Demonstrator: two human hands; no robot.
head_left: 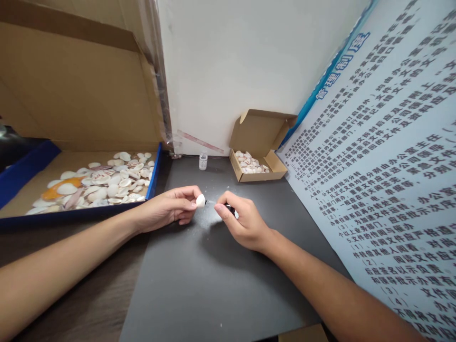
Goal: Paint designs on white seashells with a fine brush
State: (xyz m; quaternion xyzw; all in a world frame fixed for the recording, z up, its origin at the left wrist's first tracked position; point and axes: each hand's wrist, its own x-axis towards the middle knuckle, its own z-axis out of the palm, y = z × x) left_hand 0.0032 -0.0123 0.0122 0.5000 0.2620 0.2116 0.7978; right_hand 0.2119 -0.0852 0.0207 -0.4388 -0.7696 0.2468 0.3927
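A small white shell (pixel 200 201) is pinched between the thumb and fingers of my left hand (pixel 174 206). To its right, my right hand (pixel 244 219) is closed around a small dark tool (pixel 232 209), mostly hidden by the fingers. The tool's thin tip points left at the shell, with a bright patch of light on the dark mat (pixel 185 289) below. Fine white specks lie on the mat around both hands. Behind them stands a small clear vial (pixel 203 161) with a white label.
At the left, a large blue-edged box (pixel 154 178) holds many shells and something orange. A small open cardboard box (pixel 258 177) with shells stands at the back right. A white wall (pixel 263 57) rises behind, and a printed board (pixel 384 156) leans along the right.
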